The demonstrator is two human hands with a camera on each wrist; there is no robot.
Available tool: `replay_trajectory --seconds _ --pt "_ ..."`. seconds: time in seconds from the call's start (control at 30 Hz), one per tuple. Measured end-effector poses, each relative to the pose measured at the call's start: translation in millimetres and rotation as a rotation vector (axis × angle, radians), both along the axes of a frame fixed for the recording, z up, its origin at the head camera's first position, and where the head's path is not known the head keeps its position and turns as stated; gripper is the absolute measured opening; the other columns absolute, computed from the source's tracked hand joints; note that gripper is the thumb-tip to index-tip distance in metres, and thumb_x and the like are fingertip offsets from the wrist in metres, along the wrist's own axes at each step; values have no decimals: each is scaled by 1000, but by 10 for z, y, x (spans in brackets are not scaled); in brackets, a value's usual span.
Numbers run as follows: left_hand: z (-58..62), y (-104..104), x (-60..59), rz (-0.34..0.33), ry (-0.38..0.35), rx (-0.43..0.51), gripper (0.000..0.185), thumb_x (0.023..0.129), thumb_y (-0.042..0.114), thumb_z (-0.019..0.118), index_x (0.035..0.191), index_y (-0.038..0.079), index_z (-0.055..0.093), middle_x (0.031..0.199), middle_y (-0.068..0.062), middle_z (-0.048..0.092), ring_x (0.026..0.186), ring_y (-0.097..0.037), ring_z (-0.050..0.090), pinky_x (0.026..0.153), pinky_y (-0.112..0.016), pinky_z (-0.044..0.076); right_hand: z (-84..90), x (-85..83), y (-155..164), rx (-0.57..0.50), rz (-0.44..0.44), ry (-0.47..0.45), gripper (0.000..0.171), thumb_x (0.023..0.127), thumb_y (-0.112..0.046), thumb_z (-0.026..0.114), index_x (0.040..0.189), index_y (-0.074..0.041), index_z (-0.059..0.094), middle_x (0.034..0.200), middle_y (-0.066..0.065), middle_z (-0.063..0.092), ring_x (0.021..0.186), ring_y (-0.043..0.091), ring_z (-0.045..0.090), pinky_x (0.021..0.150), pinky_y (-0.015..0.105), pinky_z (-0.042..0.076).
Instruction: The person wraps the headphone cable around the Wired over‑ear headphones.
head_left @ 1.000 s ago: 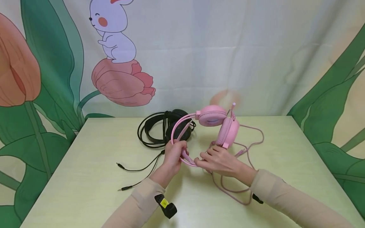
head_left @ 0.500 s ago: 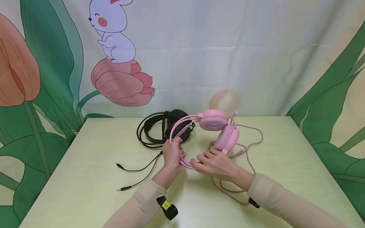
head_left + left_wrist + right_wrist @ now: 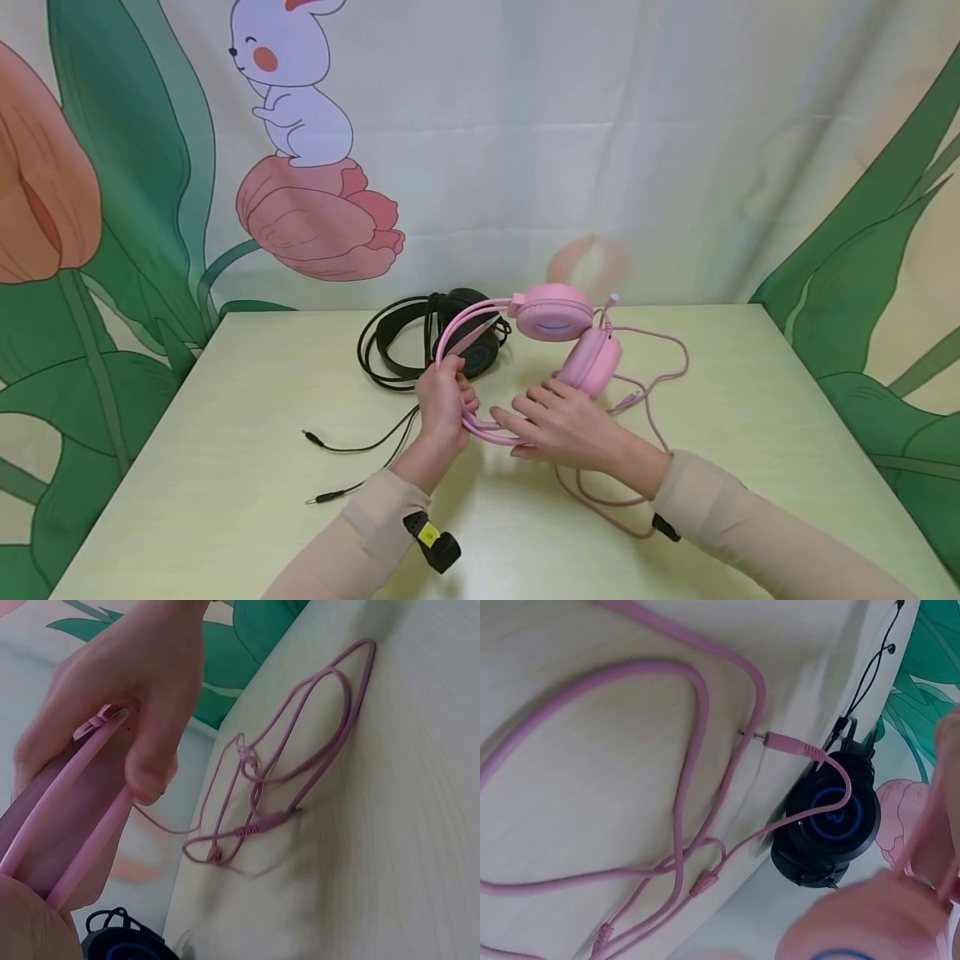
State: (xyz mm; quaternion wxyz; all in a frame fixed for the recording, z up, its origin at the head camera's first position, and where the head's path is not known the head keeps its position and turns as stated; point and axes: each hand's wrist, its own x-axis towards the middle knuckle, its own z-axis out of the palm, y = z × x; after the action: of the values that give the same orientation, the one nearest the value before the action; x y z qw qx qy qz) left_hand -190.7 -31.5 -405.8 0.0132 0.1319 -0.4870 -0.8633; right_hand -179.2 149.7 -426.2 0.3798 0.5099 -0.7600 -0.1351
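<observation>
A pink headset (image 3: 555,315) is held above the table, its ear cups toward the back right and its headband curving to the left. My left hand (image 3: 442,404) grips the headband's left part. My right hand (image 3: 572,427) holds the near end of the band beside the lower ear cup; in the left wrist view its fingers and thumb (image 3: 154,761) wrap that end. Part of the band is hidden behind the hands. The pink cable (image 3: 621,523) lies in loose loops on the table, with its plug (image 3: 784,744) visible in the right wrist view.
Behind the pink headset a black headset (image 3: 483,354) lies on the table, its cable coiled around it. Two black plugs (image 3: 330,497) stretch out to the left. A printed curtain (image 3: 480,167) hangs behind the table's back edge.
Both hands and the pink headset have shifted slightly left. The headset dipped a little and rose slightly again. My right index finger now reaches further left along the band.
</observation>
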Motion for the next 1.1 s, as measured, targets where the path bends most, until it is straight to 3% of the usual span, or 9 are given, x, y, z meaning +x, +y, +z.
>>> replay_trajectory --seconds 0.13,0.33,0.57,0.7,0.9,1.1 --pt "-9 -68 -24 -4 7 -16 12 83 8 44 75 11 34 46 7 27 35 -5 23 34 -19 18 43 -20 75 -3 5 -47 50 83 -52 54 121 -20 54 96 -1 60 86 19 56 80 33 44" --pt "22 -174 -14 -29 12 -37 11 84 7 40 78 11 32 46 6 26 34 -4 23 34 -18 19 108 -61 230 -20 16 -39 49 88 -48 49 126 -18 53 112 4 60 104 21 55 94 37 43" --pt "-8 -277 -72 -46 6 -66 10 84 8 40 79 12 33 48 7 27 35 -5 23 35 -18 19 257 -220 478 -252 69 -1 38 93 -34 46 121 -10 58 112 10 61 103 28 57 89 43 46" --pt "-2 -338 -76 -60 19 -93 8 84 8 40 80 11 34 49 6 27 35 -6 24 35 -19 20 334 -318 666 -354 -13 -24 38 92 -31 49 120 -7 58 111 12 61 101 31 57 86 45 45" --pt "11 -416 -83 -87 28 -115 7 84 8 40 81 12 36 49 5 27 35 -7 24 35 -19 20 344 -396 934 -464 -192 -166 39 94 -30 43 122 -6 54 112 14 57 98 34 54 82 48 44" --pt "72 -485 -72 -145 67 -132 9 85 7 38 79 11 33 49 5 26 36 -6 24 35 -19 20 244 -460 1071 -498 -301 -320 46 82 -20 61 126 -7 51 116 14 54 103 34 51 83 51 42"
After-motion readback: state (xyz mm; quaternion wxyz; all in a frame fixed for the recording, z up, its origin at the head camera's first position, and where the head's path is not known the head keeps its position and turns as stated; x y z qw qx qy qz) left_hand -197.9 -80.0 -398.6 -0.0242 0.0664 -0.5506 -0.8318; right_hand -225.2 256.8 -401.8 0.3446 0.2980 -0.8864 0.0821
